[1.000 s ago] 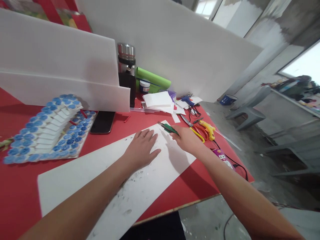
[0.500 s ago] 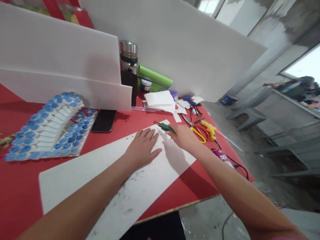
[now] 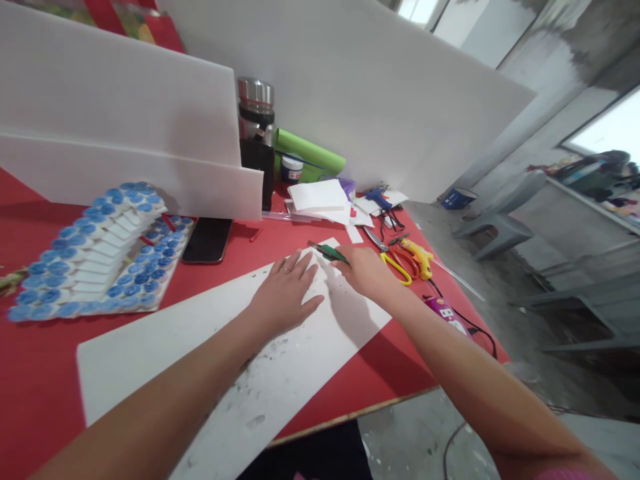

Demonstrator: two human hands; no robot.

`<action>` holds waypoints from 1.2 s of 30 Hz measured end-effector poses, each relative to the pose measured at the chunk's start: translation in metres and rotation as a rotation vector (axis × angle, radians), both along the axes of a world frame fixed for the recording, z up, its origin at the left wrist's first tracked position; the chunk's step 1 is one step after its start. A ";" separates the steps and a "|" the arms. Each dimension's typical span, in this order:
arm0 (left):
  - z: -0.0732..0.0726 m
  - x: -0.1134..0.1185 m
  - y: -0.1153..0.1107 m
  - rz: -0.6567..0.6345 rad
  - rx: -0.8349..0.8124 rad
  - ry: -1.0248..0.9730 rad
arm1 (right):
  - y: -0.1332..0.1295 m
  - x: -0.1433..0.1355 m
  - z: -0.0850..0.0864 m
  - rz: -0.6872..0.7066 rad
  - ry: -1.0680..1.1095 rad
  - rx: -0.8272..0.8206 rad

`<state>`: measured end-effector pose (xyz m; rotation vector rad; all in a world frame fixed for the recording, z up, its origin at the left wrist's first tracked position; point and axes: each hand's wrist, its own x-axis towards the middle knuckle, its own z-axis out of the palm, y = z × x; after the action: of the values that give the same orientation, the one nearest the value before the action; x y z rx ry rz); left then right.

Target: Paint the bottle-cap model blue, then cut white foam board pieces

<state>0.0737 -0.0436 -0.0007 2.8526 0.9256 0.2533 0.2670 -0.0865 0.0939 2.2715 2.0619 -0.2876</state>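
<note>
A large white board point(image 3: 295, 380) lies flat on the red table point(image 3: 40, 373), marked with dark smudges. My left hand point(image 3: 283, 293) rests flat on it, fingers spread, with a ring on one finger. To its right, my right hand point(image 3: 363, 270) is closed around a green cutter knife point(image 3: 331, 253). The knife's blade points left, near the board's far end. A small white strip shows just beyond the knife.
A phone point(image 3: 207, 241) and a blue-and-white craft piece point(image 3: 90, 253) lie at the left. Scissors point(image 3: 395, 267), a yellow glue gun point(image 3: 420, 259) and a purple box point(image 3: 443, 312) are at the right. Behind stand white panels point(image 3: 120, 107) and a metal flask point(image 3: 256, 107).
</note>
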 end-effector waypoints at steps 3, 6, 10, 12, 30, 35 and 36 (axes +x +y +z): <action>-0.002 0.001 0.001 -0.009 -0.013 0.011 | 0.001 -0.003 0.001 -0.001 -0.036 -0.016; -0.004 0.001 0.002 -0.009 0.006 -0.007 | 0.002 -0.008 0.005 -0.004 -0.050 -0.028; -0.007 0.001 0.001 -0.005 0.025 -0.007 | -0.001 -0.013 0.010 -0.002 -0.066 -0.048; -0.007 0.001 0.001 -0.002 0.023 0.002 | -0.005 -0.013 0.012 -0.006 -0.072 -0.061; -0.002 0.004 0.000 0.016 -0.012 -0.012 | -0.048 -0.015 0.021 -0.013 -0.153 -0.137; -0.002 0.005 0.001 0.015 -0.019 0.000 | -0.085 -0.013 0.028 -0.021 -0.187 -0.203; -0.002 0.006 0.001 0.017 -0.020 0.000 | -0.094 -0.012 0.028 -0.026 -0.189 -0.215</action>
<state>0.0793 -0.0427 -0.0024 2.8281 0.9475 0.2444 0.2548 -0.1801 0.1222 2.1121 1.8171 -0.2696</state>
